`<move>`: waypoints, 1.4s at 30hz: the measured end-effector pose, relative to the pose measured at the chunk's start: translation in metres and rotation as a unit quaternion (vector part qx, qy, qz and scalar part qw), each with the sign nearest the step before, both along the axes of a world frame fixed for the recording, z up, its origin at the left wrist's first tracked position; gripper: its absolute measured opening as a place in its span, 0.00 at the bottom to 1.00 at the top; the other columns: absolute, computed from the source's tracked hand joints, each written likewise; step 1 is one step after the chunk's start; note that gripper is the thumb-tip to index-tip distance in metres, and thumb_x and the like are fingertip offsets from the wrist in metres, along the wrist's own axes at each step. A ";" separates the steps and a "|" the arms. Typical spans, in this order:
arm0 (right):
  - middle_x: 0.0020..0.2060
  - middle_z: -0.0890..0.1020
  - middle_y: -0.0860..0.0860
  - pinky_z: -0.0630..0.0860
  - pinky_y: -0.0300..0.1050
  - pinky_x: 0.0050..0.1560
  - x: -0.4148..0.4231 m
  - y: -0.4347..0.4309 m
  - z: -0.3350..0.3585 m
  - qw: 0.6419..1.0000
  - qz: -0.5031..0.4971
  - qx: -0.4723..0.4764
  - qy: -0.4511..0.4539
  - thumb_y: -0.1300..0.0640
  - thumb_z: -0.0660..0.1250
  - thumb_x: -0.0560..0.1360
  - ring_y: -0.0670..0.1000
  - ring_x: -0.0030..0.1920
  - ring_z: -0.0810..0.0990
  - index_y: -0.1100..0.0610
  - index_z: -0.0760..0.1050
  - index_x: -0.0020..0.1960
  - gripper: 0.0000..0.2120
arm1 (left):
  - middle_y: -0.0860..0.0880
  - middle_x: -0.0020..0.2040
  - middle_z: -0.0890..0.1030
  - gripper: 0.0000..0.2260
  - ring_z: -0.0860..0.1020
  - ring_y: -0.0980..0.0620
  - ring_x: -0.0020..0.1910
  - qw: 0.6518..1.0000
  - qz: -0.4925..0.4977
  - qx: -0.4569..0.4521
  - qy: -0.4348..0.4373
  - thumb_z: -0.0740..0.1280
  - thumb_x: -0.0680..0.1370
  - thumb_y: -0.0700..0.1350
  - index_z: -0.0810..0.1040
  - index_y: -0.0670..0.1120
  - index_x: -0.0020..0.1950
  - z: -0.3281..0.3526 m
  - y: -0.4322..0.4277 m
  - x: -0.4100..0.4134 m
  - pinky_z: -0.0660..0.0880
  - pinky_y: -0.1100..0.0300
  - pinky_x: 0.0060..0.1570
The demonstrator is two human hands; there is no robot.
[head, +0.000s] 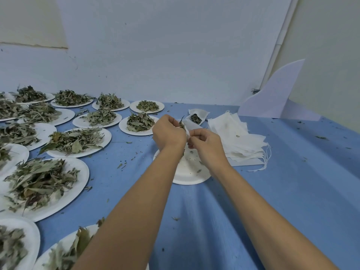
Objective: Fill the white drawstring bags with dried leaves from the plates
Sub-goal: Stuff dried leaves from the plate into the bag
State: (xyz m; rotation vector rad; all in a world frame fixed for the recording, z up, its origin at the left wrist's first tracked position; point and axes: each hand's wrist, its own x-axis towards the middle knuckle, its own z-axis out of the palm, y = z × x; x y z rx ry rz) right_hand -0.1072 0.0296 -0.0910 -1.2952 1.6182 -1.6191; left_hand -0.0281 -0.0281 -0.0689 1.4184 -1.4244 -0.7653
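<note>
A blue-covered bench [272, 191] fills the lower part of the view and meets a pale wall [175, 45] at its far edge. Its left side is crowded with white plates [78, 172], each heaped with dried leaves [39, 178], set close together in rows running back to the wall. A white board cutout [272, 94] leans in the far right corner. In front of it, on the right of the bench, lies a stack of empty bags [239, 141], their drawstrings trailing off its near edge. A nearly bare plate [187, 177] with only a few crumbs sits at the middle of the bench, directly under the person's hands. Beyond the hands, beside the stack, a filled bag [196, 116] lies with its mouth open and leaves showing inside. The left hand [168, 133] has its fingers curled round the open bag [186, 130], held above the bare plate. The right hand [206, 145] pinches that bag's edge between curled fingers and thumb. A small tuft of leaves [182, 124] pokes out of the bag's top beside the left fingers.
</note>
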 end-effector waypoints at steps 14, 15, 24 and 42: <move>0.36 0.76 0.45 0.70 0.28 0.35 -0.006 -0.006 -0.005 0.996 -0.044 0.023 0.079 0.59 0.73 0.71 0.41 0.35 0.74 0.56 0.73 0.46 0.10 | 0.43 0.38 0.78 0.09 0.76 0.47 0.34 0.950 -0.196 0.167 0.179 0.70 0.72 0.31 0.74 0.43 0.40 -0.002 -0.002 0.028 0.75 0.55 0.38; 0.37 0.76 0.46 0.70 0.29 0.35 -0.007 -0.007 -0.005 0.996 -0.048 0.031 0.069 0.58 0.73 0.71 0.42 0.36 0.75 0.56 0.74 0.47 0.10 | 0.43 0.38 0.78 0.08 0.75 0.48 0.33 0.942 -0.215 0.177 0.189 0.68 0.72 0.30 0.75 0.42 0.41 0.001 -0.001 0.030 0.75 0.56 0.36; 0.33 0.76 0.48 0.67 0.28 0.28 -0.004 -0.015 -0.001 0.993 -0.103 0.025 0.054 0.58 0.69 0.73 0.44 0.32 0.74 0.58 0.73 0.46 0.06 | 0.48 0.35 0.75 0.15 0.79 0.47 0.39 0.962 -0.239 0.103 0.089 0.71 0.68 0.26 0.78 0.43 0.47 0.002 0.000 0.035 0.80 0.47 0.50; 0.34 0.78 0.47 0.76 0.40 0.44 0.009 -0.007 0.002 0.995 -0.022 0.030 0.095 0.62 0.71 0.72 0.43 0.35 0.78 0.56 0.77 0.47 0.05 | 0.47 0.41 0.78 0.04 0.72 0.56 0.33 0.998 -0.053 -0.017 -0.007 0.70 0.73 0.40 0.75 0.43 0.43 -0.017 -0.012 0.020 0.66 0.73 0.25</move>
